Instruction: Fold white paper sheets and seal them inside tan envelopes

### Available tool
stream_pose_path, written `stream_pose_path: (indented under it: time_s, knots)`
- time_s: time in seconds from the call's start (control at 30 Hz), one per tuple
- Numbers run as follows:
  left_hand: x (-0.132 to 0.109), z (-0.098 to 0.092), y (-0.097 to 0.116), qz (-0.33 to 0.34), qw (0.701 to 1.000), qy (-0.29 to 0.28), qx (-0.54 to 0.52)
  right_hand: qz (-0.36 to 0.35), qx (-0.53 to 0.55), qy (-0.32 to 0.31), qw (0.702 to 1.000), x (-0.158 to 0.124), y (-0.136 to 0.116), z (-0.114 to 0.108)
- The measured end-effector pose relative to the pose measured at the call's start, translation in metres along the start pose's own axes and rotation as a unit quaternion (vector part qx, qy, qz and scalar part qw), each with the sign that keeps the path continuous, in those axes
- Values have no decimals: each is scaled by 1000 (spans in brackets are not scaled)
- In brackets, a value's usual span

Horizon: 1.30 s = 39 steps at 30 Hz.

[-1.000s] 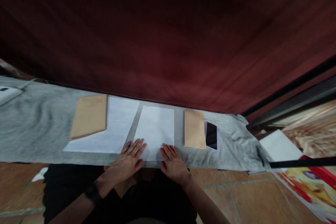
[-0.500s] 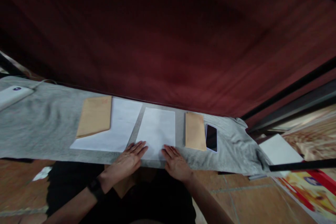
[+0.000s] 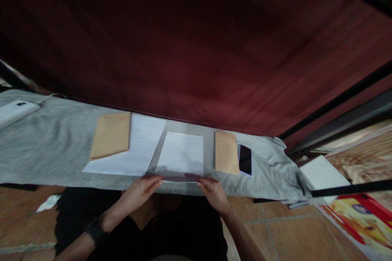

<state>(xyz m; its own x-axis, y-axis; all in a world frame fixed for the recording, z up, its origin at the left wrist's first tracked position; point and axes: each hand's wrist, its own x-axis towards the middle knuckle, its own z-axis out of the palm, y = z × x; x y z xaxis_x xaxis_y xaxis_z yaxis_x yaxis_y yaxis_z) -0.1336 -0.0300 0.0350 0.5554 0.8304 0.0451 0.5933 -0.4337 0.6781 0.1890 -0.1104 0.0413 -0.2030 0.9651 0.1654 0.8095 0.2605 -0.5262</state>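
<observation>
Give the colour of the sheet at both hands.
The sheet is white, best seen in the head view.

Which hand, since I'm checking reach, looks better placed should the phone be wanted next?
Probably the right hand: it holds the near edge of the white paper at the end closer to the phone. The left hand holds the other end, farther off.

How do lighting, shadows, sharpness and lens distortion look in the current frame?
Head view: dim overall, the dark red cloth falling to near black at the top; head view: soft shadow on the near part of the middle white sheet; head view: red print on the left brown envelope too soft to read; head view: red-and-yellow packaging blurred, seemingly stretched near the edge.
</observation>
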Motion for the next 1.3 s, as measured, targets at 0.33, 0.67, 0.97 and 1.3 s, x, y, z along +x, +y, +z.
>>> stream_pose_path:
  time_s: [0.33,0.67,0.97,1.3]
  knots:
    - [10,0,-11,-4,997,43,-72,102,208,17,973,-10,-13,-13]
    - [32,4,-1,-128,977,99,-137,191,202,114,954,7,9,26]
    - [78,9,6,-206,972,114,-8,306,-150,26,940,61,-3,21]
    - [110,9,18,-263,936,63,225,317,-237,70,916,94,7,27]
